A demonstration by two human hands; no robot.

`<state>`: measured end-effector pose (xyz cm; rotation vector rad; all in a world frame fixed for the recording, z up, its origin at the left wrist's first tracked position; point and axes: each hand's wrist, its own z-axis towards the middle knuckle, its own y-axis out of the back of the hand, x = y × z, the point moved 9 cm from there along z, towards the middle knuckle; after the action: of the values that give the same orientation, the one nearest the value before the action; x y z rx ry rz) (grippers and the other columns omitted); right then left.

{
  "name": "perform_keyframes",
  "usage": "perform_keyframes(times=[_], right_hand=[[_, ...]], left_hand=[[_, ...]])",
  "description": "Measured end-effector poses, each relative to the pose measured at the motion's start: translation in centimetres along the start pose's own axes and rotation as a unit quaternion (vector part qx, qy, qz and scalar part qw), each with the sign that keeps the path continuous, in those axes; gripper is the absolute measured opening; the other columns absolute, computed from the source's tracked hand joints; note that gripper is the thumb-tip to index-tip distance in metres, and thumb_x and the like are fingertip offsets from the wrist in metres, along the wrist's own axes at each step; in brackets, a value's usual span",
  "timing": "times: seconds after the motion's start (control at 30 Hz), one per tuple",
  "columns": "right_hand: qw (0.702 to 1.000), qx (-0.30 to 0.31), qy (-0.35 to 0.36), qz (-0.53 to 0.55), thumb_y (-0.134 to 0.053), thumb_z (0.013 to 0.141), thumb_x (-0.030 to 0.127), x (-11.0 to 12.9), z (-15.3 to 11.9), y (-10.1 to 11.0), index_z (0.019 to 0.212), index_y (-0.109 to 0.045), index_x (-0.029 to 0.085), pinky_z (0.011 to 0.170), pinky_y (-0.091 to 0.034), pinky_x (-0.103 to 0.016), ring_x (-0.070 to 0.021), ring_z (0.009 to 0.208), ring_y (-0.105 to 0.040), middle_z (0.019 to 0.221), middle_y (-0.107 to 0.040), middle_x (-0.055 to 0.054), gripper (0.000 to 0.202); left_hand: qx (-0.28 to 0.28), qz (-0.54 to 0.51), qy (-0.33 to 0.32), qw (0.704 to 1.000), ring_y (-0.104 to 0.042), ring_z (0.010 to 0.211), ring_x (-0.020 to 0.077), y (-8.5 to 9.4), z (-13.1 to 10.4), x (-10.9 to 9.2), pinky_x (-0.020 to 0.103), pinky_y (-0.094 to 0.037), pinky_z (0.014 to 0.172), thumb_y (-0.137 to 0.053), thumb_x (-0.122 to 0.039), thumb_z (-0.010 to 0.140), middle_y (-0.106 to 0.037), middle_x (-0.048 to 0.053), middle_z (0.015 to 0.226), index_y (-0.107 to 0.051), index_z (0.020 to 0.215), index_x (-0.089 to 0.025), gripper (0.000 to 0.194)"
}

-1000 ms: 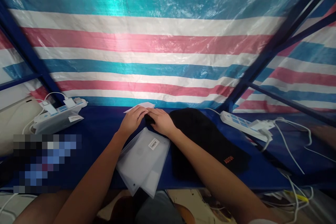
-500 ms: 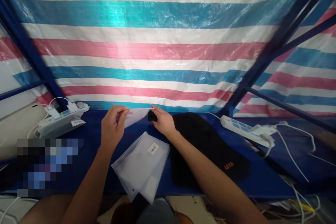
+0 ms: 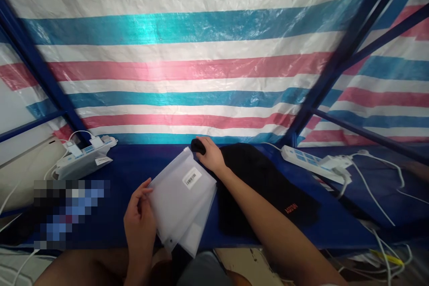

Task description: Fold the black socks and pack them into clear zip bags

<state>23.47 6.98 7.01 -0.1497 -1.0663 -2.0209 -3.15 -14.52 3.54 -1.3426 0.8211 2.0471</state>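
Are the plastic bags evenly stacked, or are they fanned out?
Fanned out: the plastic bags overlap at an angle, their lower corners pointing apart.

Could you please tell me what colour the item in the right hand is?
The item is black; the head view shows it.

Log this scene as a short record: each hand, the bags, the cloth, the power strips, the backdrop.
Left hand: at left edge of plastic bags; grip unclear
Right hand: holding small black item
Bags: overlapping, barcode label on top
Black cloth: right of bags, orange lettering
Power strips: one left, one right
Backdrop: striped sheet
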Motion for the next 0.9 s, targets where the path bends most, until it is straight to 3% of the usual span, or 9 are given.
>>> perform_keyframes(times=[0.17,0.3,0.43,0.53,0.6,0.7,0.77,0.9], right_hand=[[0.999,-0.030,-0.007,0.042,-0.069,0.086,0.020,-0.7,0.1,0.7,0.156,-0.052,0.027,0.115,-0.053,-0.052,-0.0325,0.132,-0.064,0.146,-0.064,-0.011,0.073],[0.997,-0.047,-0.024,0.060,-0.067,0.089,0.023,-1.5,0.1,1.2,0.157,-0.051,0.025,0.119,-0.049,-0.053,-0.0326,0.135,-0.063,0.149,-0.064,-0.012,0.070],[0.996,-0.042,-0.028,0.072,-0.068,0.088,0.023,-1.6,0.1,1.1,0.156,-0.052,0.025,0.119,-0.049,-0.053,-0.0322,0.136,-0.063,0.150,-0.064,-0.012,0.070],[0.996,-0.036,-0.029,0.076,-0.069,0.087,0.023,-1.6,0.1,0.9,0.155,-0.054,0.026,0.118,-0.050,-0.054,-0.0325,0.136,-0.064,0.151,-0.064,-0.011,0.070],[0.996,-0.034,-0.027,0.078,-0.070,0.086,0.022,-1.5,0.1,0.8,0.155,-0.054,0.026,0.118,-0.050,-0.054,-0.0328,0.136,-0.064,0.151,-0.064,-0.011,0.071],[0.996,-0.034,-0.025,0.079,-0.070,0.086,0.022,-1.6,0.2,0.8,0.155,-0.054,0.026,0.118,-0.050,-0.055,-0.0331,0.136,-0.064,0.151,-0.064,-0.011,0.071],[0.996,-0.032,-0.023,0.079,-0.070,0.086,0.022,-1.6,0.2,0.7,0.155,-0.054,0.026,0.118,-0.050,-0.056,-0.0332,0.136,-0.064,0.151,-0.064,-0.011,0.071],[0.996,-0.030,-0.017,0.079,-0.070,0.087,0.023,-1.4,0.1,0.8,0.155,-0.054,0.025,0.119,-0.049,-0.054,-0.0326,0.136,-0.064,0.151,-0.064,-0.012,0.069]], left_hand=[[0.022,0.118,-0.102,0.988,-0.070,0.120,0.0283,0.3,-2.3,-0.7,0.042,-0.057,0.090,-0.045,-0.026,0.100,-0.073,0.003,0.136,-0.070,0.109,-0.031,0.027],[0.015,0.158,-0.089,0.983,-0.071,0.116,0.0295,0.9,-1.8,0.1,0.045,-0.056,0.100,-0.045,-0.024,0.097,-0.076,0.003,0.124,-0.073,0.109,-0.031,0.032],[0.034,0.160,-0.071,0.984,-0.072,0.110,0.0303,0.9,-1.5,0.5,0.044,-0.058,0.094,-0.051,-0.030,0.096,-0.076,0.003,0.123,-0.075,0.107,-0.032,0.027],[0.042,0.186,-0.096,0.977,-0.071,0.106,0.0321,0.8,-2.1,0.5,0.047,-0.058,0.092,-0.061,-0.040,0.095,-0.077,0.006,0.118,-0.076,0.107,-0.032,0.021],[0.023,0.234,-0.141,0.962,-0.065,0.119,0.0381,0.8,-2.8,0.1,0.057,-0.054,0.100,-0.066,-0.046,0.094,-0.075,0.009,0.122,-0.077,0.104,-0.031,0.021],[-0.014,0.298,-0.219,0.929,-0.037,0.152,0.0492,0.3,-3.9,-1.3,0.075,-0.039,0.113,-0.069,-0.044,0.094,-0.065,0.011,0.145,-0.079,0.108,-0.032,0.021],[0.037,0.300,-0.273,0.913,-0.027,0.160,0.0470,-1.5,-4.1,-2.3,0.075,-0.036,0.118,-0.067,-0.039,0.096,-0.061,0.010,0.152,-0.078,0.119,-0.033,0.026],[0.258,0.270,-0.334,0.866,-0.034,0.161,0.0346,-7.4,-4.6,-3.2,0.061,-0.038,0.127,-0.052,-0.038,0.107,-0.054,0.005,0.162,-0.063,0.147,-0.034,0.042]])
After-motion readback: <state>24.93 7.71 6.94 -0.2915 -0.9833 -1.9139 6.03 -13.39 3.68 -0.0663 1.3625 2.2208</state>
